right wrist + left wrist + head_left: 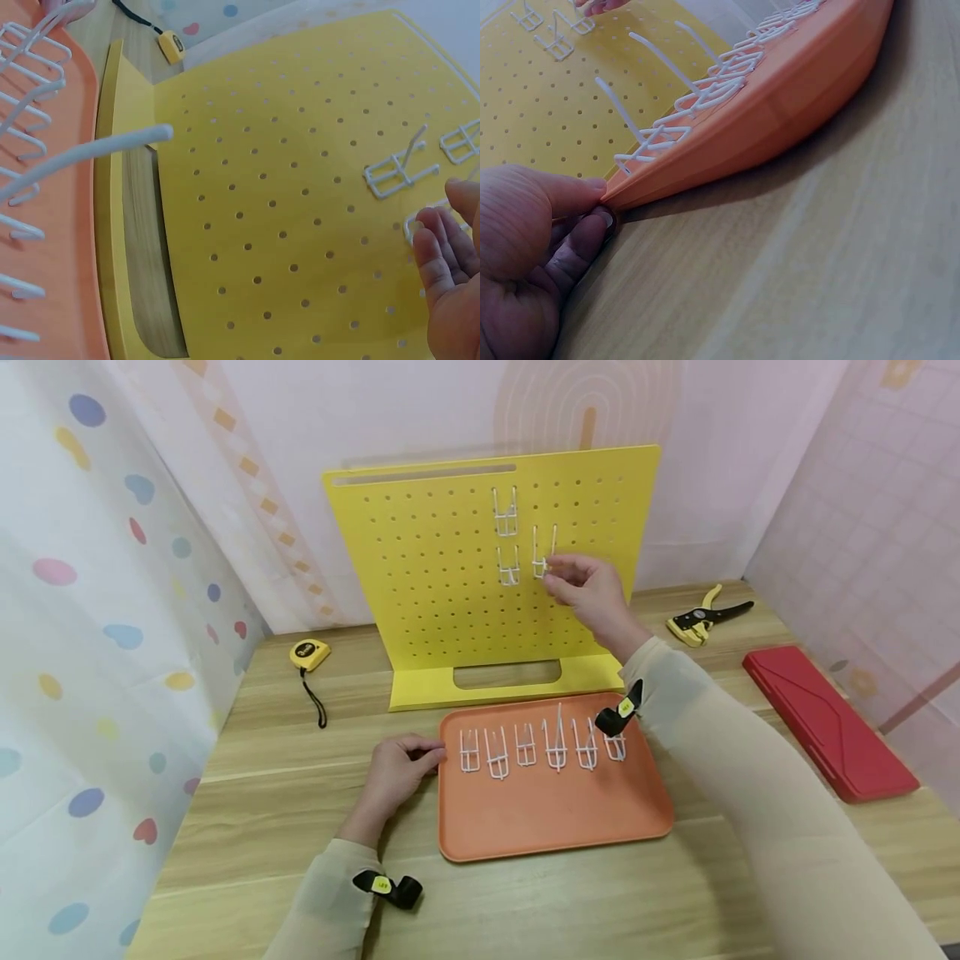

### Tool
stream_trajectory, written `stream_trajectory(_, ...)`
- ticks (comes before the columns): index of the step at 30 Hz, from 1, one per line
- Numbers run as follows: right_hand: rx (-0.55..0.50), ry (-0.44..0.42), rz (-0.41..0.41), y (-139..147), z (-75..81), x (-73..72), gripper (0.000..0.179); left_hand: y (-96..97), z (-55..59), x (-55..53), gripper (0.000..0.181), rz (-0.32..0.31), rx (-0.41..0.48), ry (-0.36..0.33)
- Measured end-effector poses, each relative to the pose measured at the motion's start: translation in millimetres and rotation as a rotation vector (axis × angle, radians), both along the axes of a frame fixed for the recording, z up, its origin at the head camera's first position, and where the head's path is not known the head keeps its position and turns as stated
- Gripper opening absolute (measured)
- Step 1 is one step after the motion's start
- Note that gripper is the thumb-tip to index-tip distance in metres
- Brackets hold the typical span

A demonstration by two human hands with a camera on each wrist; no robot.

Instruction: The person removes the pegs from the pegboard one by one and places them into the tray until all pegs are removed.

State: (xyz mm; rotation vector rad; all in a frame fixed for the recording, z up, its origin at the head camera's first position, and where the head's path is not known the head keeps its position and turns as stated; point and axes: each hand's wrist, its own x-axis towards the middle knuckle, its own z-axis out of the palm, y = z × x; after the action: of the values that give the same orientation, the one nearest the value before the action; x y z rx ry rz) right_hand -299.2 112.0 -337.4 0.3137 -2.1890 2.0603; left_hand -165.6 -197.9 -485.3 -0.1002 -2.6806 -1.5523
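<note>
Upright at the back stands a yellow pegboard [442, 610] with two white wire hooks mounted on it, an upper hook [506, 518] and a lower hook [508, 568]. My right hand [592, 593] pinches a third white wire hook [539, 564] against the board, to the right of those two; the fingers partly cover it in the right wrist view. My left hand [397, 772] grips the left rim of an orange tray [555, 818] between thumb and fingers, which the left wrist view shows closely. In a row along the tray's far side lie several white wire hooks [497, 753].
A yellow tape measure [309, 653] with a black strap lies on the wooden table [300, 810] at left. To the right are yellow-and-black pliers [705, 617] and a red case [828, 722]. Patterned curtains [180, 510] stand behind and beside the table.
</note>
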Motion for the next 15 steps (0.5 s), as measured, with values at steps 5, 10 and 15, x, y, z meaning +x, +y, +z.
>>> stream_trajectory(5,-0.008,0.043,-0.001,-4.0,2.8,0.9,0.031,0.0,-1.1,-0.9,0.007,0.008,-0.008,0.009)
stream_trajectory(10,-0.023,0.065,-0.001,-7.1,3.5,0.0,0.026,0.6,-1.1,0.3,0.007,0.006,0.005,-0.002)
stream_trajectory(15,-0.04,0.08,0.005,-7.6,3.7,0.7,0.026,1.6,-0.5,1.0,0.007,0.009,0.012,-0.004)
